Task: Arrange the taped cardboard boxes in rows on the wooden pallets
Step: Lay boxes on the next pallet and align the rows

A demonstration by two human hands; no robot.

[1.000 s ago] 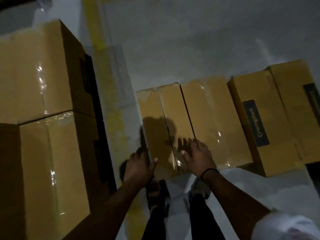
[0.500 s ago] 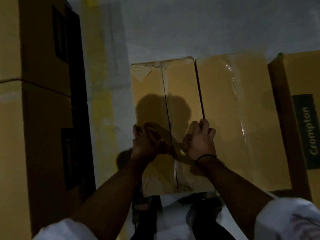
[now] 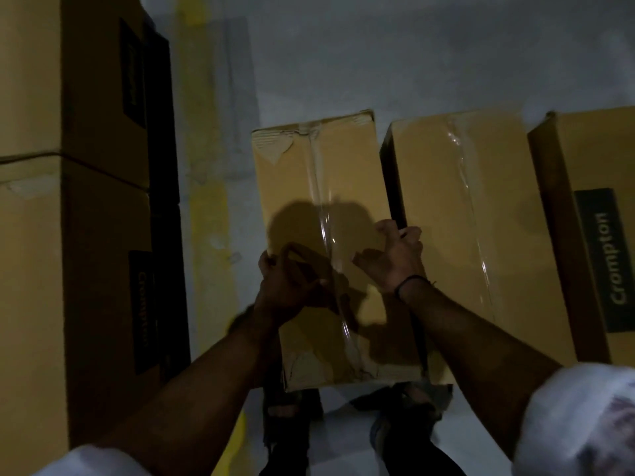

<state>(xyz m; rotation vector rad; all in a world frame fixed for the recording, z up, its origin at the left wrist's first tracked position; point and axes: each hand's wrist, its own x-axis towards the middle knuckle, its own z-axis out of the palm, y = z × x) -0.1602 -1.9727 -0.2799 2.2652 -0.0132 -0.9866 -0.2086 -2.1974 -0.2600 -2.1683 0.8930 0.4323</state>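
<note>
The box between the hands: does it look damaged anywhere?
Yes. The box gripped by the left hand and right hand has torn surface paper at its far left corner and a crumpled near edge.

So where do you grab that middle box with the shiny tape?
By its two long side edges, one hand from each side. The taped box is narrow with a flat, handleless top, and the gap beside the next box leaves room to reach in. The left hand and right hand grip there.

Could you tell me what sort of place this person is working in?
Probably a warehouse or storeroom: Crompton-branded cardboard boxes stacked at left, more taped boxes in a row on the grey floor, and a yellow floor line.
</note>
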